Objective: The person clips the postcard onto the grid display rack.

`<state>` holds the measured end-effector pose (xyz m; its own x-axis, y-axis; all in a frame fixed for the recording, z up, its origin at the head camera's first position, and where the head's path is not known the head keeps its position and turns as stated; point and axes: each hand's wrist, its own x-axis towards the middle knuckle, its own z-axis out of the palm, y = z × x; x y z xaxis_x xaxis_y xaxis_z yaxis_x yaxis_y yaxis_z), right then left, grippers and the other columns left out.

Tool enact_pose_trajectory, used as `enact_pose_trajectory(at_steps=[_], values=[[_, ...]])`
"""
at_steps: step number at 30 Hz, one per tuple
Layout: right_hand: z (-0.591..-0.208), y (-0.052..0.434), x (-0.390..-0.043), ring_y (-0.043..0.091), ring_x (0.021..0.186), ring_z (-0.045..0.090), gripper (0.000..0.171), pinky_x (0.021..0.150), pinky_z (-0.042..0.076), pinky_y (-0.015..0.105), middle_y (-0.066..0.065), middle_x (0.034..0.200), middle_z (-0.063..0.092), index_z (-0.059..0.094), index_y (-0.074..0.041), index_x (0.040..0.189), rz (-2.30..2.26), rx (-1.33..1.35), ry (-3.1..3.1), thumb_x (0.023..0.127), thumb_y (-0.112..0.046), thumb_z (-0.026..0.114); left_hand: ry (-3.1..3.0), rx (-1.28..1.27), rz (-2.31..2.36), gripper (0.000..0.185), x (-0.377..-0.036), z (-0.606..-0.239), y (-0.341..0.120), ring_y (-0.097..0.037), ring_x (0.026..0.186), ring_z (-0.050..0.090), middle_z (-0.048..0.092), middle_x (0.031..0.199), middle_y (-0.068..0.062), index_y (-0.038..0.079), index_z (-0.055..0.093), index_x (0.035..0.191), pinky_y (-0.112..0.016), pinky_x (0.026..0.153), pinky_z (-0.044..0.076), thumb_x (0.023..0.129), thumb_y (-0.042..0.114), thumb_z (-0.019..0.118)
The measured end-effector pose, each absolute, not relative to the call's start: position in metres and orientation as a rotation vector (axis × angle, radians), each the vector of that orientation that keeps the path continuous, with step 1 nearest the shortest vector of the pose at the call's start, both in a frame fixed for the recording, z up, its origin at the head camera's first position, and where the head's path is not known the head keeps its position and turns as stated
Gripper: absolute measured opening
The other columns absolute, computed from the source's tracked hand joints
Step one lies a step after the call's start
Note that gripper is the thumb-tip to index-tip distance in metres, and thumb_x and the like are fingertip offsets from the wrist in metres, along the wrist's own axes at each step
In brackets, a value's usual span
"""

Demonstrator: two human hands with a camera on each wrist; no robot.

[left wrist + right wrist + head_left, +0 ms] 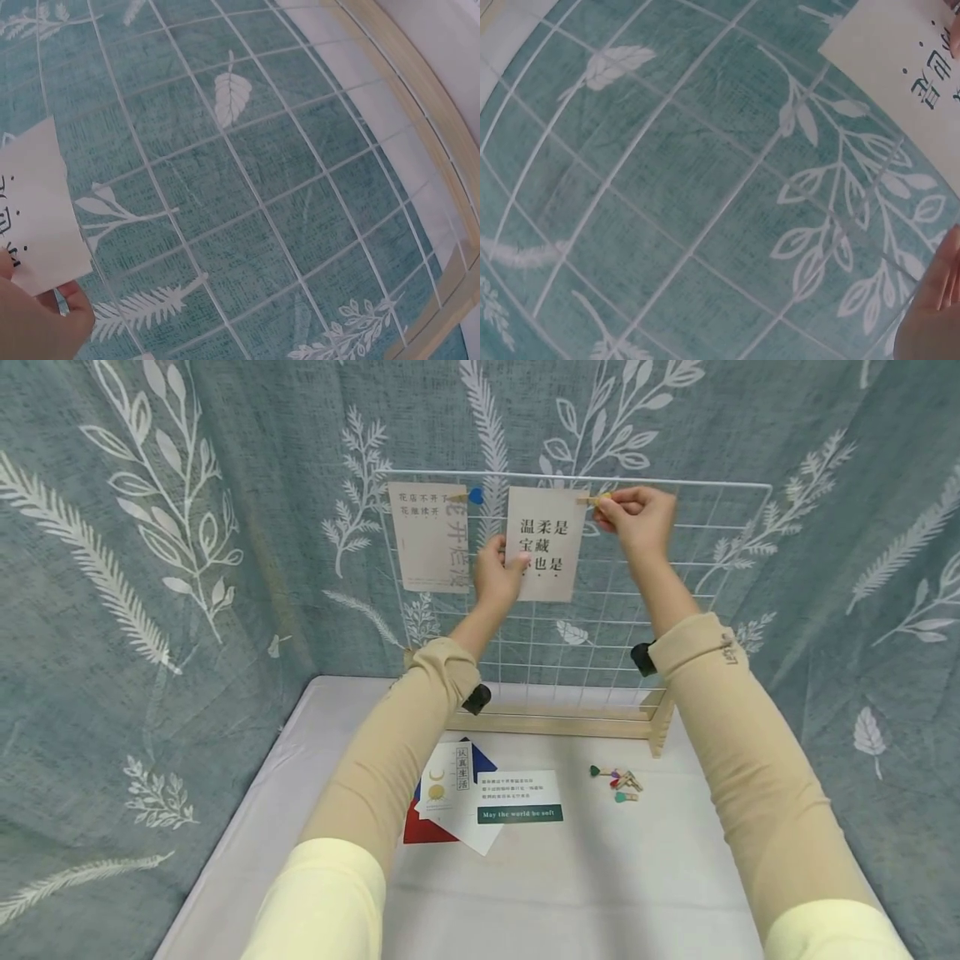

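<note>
A white wire grid panel [675, 602] stands upright in a wooden base [555, 722] against the leaf-patterned cloth. A cream card with black characters [551, 539] lies flat against the grid. My left hand [497, 572] pinches the card's lower left edge, also visible in the left wrist view [37, 225]. My right hand [633, 514] pinches a small wooden clip [594, 501] at the card's top right corner. A second card [429, 537] hangs on the grid to the left, held by a clip with a blue heart [475, 495].
On the white table [600, 877] lie several loose cards [480, 802], red, blue and white. A small heap of wooden clips with coloured hearts [619, 782] lies to their right. Blue-grey cloth with white leaves [150, 568] walls in the back and both sides.
</note>
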<state>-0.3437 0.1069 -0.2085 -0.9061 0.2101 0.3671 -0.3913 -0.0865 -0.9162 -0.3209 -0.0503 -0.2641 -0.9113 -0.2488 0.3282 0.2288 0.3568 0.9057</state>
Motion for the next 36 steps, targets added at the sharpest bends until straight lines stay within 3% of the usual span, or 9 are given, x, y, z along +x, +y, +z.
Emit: enact_pose_trajectory(at_steps=[4,9,14,21,36], values=[[-0.208,0.106,-0.341,0.002,0.052,0.061,0.013,0.056,0.052,0.011,-0.008,0.055,0.060,0.059,0.000,0.074,2.037,0.227,-1.809,0.084,0.007,0.063,-2.203,0.099,-1.542,0.028,-0.320,-0.263,-0.049,-0.027,0.087,0.067,0.069,0.102,-0.017,0.001,0.058,0.116,-0.026,0.069,0.054,0.091,0.012,0.062],[-0.208,0.106,-0.337,0.001,0.051,0.060,0.005,0.055,0.051,0.011,-0.009,0.056,0.059,0.059,0.006,0.080,2.001,0.248,-1.804,0.085,0.008,0.061,-2.209,0.116,-1.476,0.027,-0.318,-0.262,-0.047,-0.023,0.081,0.062,0.067,0.099,-0.016,0.002,0.059,0.114,-0.023,0.063,0.047,0.089,0.013,0.064],[-0.207,0.106,-0.336,0.000,0.050,0.059,0.012,0.055,0.052,0.011,-0.009,0.057,0.059,0.059,0.017,0.093,1.976,0.265,-1.814,0.085,0.008,0.060,-2.203,0.098,-1.441,0.030,-0.315,-0.262,-0.048,-0.025,0.086,0.061,0.065,0.103,-0.015,0.003,0.058,0.117,-0.026,0.068,0.049,0.089,0.015,0.063],[-0.207,0.106,-0.333,0.000,0.051,0.059,0.021,0.056,0.052,0.010,-0.010,0.058,0.058,0.058,0.021,0.103,1.954,0.239,-1.855,0.085,0.009,0.059,-2.209,0.091,-1.452,0.034,-0.310,-0.263,-0.053,-0.024,0.092,0.062,0.065,0.107,-0.013,0.007,0.057,0.123,-0.029,0.076,0.051,0.090,0.013,0.062],[-0.206,0.109,-0.328,0.000,0.052,0.057,0.017,0.056,0.051,0.010,-0.007,0.062,0.057,0.062,0.014,0.097,1.934,0.187,-1.862,0.082,0.016,0.055,-2.241,0.059,-1.403,0.037,-0.306,-0.265,-0.058,-0.024,0.099,0.062,0.059,0.111,-0.013,0.007,0.055,0.127,-0.032,0.085,0.050,0.090,0.010,0.061]])
